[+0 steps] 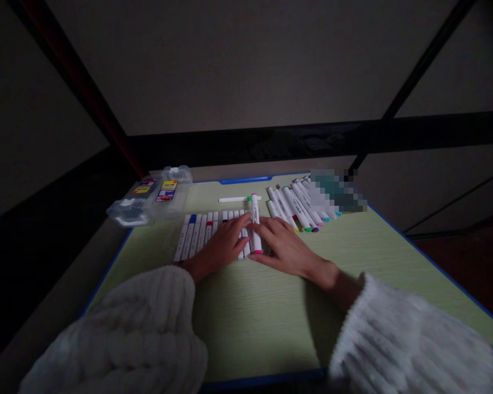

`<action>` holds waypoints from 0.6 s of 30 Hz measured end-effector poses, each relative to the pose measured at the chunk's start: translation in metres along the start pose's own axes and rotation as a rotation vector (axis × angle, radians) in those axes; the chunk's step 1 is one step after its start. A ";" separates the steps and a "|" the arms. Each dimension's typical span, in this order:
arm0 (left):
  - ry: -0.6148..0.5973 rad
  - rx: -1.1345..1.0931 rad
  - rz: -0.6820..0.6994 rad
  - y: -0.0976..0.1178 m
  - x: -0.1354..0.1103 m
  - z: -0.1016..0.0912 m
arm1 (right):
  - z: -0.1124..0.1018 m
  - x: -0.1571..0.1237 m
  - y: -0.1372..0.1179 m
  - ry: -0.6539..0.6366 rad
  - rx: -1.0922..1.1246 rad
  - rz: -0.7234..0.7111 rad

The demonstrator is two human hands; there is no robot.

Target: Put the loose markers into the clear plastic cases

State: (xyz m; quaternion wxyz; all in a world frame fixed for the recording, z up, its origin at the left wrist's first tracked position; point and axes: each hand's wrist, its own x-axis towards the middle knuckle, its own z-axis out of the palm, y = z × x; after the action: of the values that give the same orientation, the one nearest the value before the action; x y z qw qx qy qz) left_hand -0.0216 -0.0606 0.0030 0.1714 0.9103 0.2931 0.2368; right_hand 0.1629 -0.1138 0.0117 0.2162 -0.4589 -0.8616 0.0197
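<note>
A white marker with a pink end (255, 225) stands out between my two hands, lying lengthwise at the right end of a row of white markers (195, 236). My right hand (286, 247) has its fingers at the marker's side and its thumb by the pink end, gripping it. Stretched over the right part of the row, my left hand (224, 241) has thumb and fingers apart; its fingertips reach close to the same marker. The palm and wrist cover some of the row. Red, blue and black caps show among the markers.
A loose pile of white markers with coloured ends (298, 205) lies to the right, partly under a blurred patch. Behind the row, a single white marker (234, 200) lies crosswise. A clear plastic case (150, 197) with labels sits at the table's (258, 323) back left.
</note>
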 end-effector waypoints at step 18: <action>-0.005 -0.013 0.063 0.000 0.000 0.000 | 0.000 0.002 -0.002 0.215 0.282 0.205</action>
State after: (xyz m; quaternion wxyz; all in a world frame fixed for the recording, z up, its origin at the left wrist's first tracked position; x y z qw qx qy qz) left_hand -0.0212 -0.0602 0.0026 0.1704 0.9185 0.2624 0.2417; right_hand 0.1607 -0.1129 0.0127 0.3661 -0.5089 -0.7709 0.1129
